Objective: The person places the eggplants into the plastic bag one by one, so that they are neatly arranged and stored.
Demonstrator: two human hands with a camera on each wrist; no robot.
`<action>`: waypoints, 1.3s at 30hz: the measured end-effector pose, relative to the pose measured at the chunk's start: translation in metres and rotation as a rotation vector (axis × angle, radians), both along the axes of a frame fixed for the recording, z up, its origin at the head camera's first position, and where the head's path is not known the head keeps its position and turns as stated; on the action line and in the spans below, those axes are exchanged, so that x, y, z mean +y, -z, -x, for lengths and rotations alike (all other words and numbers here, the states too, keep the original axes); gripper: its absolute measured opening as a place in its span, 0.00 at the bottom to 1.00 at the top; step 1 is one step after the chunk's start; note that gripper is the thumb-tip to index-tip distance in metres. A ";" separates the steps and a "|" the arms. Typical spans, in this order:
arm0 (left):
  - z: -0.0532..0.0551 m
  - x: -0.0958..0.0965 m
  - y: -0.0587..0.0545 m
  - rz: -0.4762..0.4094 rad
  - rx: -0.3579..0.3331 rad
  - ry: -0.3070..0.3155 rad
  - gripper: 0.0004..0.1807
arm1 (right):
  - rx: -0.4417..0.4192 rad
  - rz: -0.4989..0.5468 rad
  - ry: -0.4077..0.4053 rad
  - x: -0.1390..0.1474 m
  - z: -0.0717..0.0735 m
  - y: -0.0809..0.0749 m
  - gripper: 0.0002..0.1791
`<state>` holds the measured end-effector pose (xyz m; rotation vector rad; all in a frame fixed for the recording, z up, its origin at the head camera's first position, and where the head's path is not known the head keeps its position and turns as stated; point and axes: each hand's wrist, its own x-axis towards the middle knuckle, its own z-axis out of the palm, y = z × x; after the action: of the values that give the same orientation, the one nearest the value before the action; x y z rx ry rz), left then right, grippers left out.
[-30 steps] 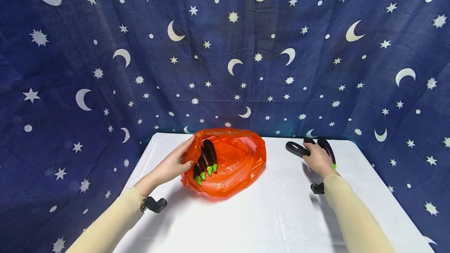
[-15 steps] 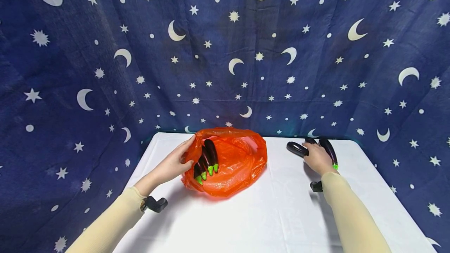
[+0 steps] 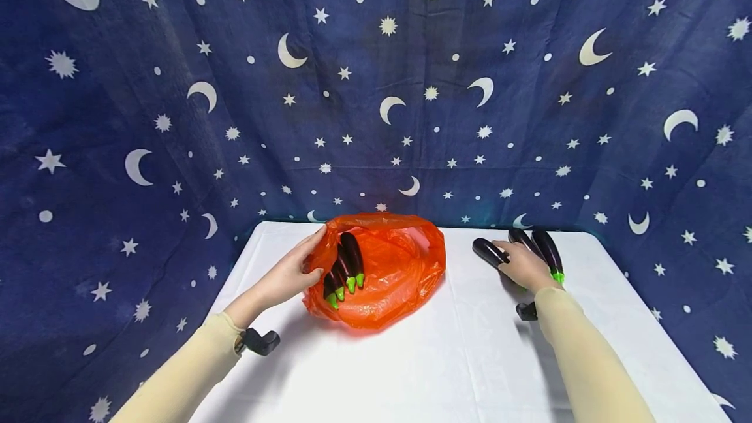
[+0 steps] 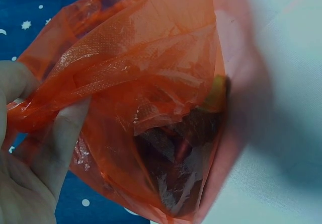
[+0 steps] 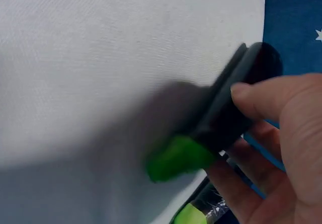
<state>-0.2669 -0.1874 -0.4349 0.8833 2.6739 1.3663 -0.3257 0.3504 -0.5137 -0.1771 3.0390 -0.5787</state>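
An orange plastic bag (image 3: pixel 399 279) stands on the table with its mouth facing me, and several dark purple eggplants (image 3: pixel 352 256) with green caps lie inside at its left. My left hand (image 3: pixel 289 274) holds the bag's left rim, pinching the film between thumb and fingers in the left wrist view. At the right, my right hand (image 3: pixel 525 266) grips an eggplant (image 3: pixel 489 251), its thumb on top in the right wrist view; that eggplant's green cap (image 5: pixel 181 158) points away from the palm. Two more eggplants lie just right of this hand, one (image 3: pixel 549 253) fully visible, another (image 3: pixel 524 239) partly hidden.
A white-covered table (image 3: pixel 411 371) spreads under everything. Dark blue cloth (image 3: pixel 376 83) with moons and stars hangs behind the table and along its sides. Each wrist wears a black camera mount (image 3: pixel 260 342).
My right hand has shifted slightly left, with the gripped eggplant turned and moved left, away from the other two. The left hand and the bag stay put.
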 end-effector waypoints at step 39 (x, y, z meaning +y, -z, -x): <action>0.001 -0.001 -0.001 0.024 0.025 -0.004 0.48 | -0.228 0.262 -0.121 -0.002 -0.012 -0.014 0.47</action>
<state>-0.2676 -0.1886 -0.4338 0.8997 2.7056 1.3297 -0.3139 0.3486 -0.4997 -0.2796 2.7043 -0.9162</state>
